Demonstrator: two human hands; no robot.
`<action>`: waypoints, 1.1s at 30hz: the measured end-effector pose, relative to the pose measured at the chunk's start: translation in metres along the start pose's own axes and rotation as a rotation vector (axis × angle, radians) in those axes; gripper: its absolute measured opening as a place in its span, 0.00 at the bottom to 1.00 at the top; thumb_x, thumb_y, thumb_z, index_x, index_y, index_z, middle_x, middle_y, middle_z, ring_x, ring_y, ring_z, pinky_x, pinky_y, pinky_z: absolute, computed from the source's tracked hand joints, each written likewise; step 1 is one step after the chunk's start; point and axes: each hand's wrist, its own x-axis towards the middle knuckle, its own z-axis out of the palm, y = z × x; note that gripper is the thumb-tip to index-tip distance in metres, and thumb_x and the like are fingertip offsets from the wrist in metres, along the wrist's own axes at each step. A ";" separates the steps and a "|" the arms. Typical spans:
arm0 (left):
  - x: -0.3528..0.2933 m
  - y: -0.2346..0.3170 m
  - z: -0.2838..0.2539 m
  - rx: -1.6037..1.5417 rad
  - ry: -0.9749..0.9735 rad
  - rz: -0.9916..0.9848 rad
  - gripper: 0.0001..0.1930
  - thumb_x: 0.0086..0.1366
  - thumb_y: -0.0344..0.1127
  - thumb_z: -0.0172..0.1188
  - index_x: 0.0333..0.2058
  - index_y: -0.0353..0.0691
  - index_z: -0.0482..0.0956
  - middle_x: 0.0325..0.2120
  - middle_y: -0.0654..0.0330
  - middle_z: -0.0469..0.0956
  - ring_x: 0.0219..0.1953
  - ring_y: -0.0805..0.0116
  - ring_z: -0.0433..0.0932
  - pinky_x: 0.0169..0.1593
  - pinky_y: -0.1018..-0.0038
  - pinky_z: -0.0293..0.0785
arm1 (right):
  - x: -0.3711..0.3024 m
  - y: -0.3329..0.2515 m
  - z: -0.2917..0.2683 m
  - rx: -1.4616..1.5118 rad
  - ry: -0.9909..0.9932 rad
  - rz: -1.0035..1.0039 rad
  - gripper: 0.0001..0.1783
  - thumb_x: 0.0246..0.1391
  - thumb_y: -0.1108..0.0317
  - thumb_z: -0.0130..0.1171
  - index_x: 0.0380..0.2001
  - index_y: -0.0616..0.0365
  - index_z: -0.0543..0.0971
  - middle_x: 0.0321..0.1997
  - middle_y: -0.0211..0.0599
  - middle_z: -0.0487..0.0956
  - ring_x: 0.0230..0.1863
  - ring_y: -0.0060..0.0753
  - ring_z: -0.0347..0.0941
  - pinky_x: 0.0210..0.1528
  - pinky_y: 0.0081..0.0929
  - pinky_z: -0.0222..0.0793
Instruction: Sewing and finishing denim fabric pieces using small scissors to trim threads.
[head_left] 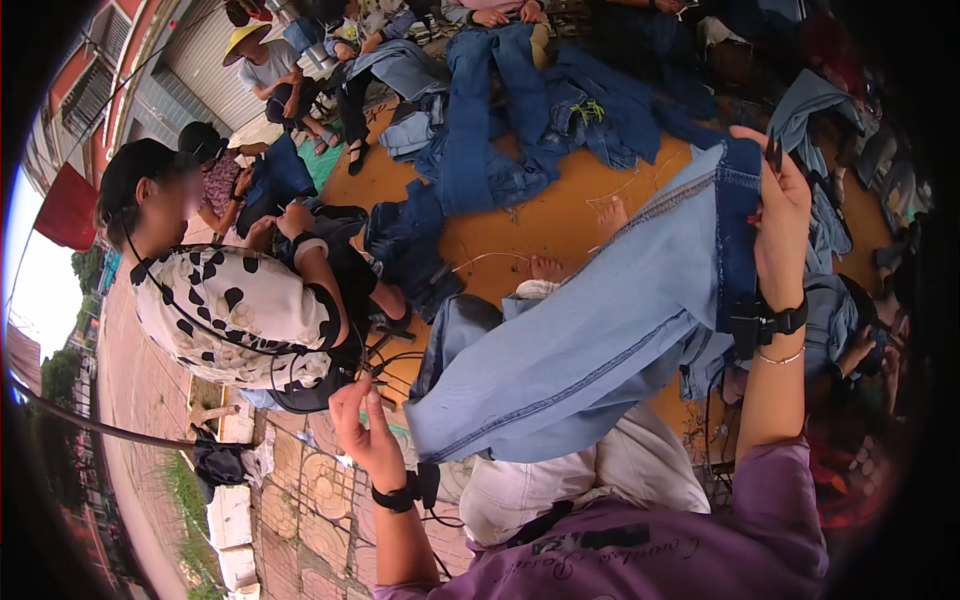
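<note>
A light-blue pair of jeans (570, 350), apparently inside out with seams showing, stretches across my lap. My right hand (785, 215) is raised at the right, closed around the dark-blue end of one leg. A small dark pointed thing shows by its fingers; its kind is unclear. My left hand (370, 430) hangs just left of the leg's lower-left end, apart from the cloth. Its thumb and fingers are pinched together, and whatever is between them is too small to make out.
An orange-brown board (490, 250) lies ahead with piled dark-blue jeans (490, 140) on it. Close at my left sits a person in a spotted shirt (235, 315). Several other people sit around the far side with denim. Paving and white blocks (232, 530) lie at lower left.
</note>
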 end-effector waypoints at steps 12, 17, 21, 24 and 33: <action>-0.028 0.064 0.037 0.104 -0.567 0.317 0.23 0.53 0.50 0.68 0.40 0.37 0.82 0.43 0.54 0.73 0.49 0.55 0.71 0.59 0.54 0.63 | -0.023 0.117 -0.072 -0.420 -0.211 0.189 0.15 0.64 0.63 0.50 0.41 0.64 0.80 0.30 0.29 0.84 0.21 0.12 0.66 0.19 0.17 0.61; -0.033 0.074 0.045 0.321 -0.658 0.509 0.19 0.43 0.39 0.75 0.36 0.42 0.82 0.44 0.61 0.75 0.52 0.52 0.72 0.62 0.45 0.59 | -0.081 0.133 -0.077 -0.402 -0.439 0.439 0.10 0.57 0.69 0.61 0.40 0.61 0.81 0.24 0.24 0.75 0.24 0.13 0.65 0.26 0.18 0.64; -0.036 0.076 0.047 0.337 -0.624 0.598 0.10 0.53 0.32 0.68 0.35 0.41 0.82 0.41 0.60 0.77 0.49 0.54 0.74 0.60 0.47 0.62 | -0.113 0.159 -0.074 -0.485 -0.561 0.301 0.15 0.47 0.68 0.69 0.40 0.57 0.82 0.26 0.33 0.74 0.29 0.22 0.70 0.35 0.22 0.68; -0.039 0.075 0.049 0.334 -0.587 0.615 0.07 0.57 0.31 0.64 0.34 0.38 0.81 0.40 0.60 0.78 0.45 0.55 0.76 0.57 0.51 0.64 | -0.117 0.177 -0.069 -0.427 -0.515 0.175 0.13 0.48 0.70 0.68 0.39 0.58 0.81 0.32 0.33 0.74 0.32 0.22 0.70 0.35 0.22 0.68; -0.022 0.073 0.053 0.193 -0.263 0.258 0.06 0.67 0.25 0.55 0.38 0.29 0.77 0.37 0.48 0.82 0.38 0.56 0.80 0.42 0.66 0.75 | -0.072 0.126 -0.074 -0.221 -0.426 0.138 0.06 0.59 0.72 0.59 0.37 0.62 0.76 0.30 0.30 0.76 0.30 0.19 0.68 0.36 0.18 0.65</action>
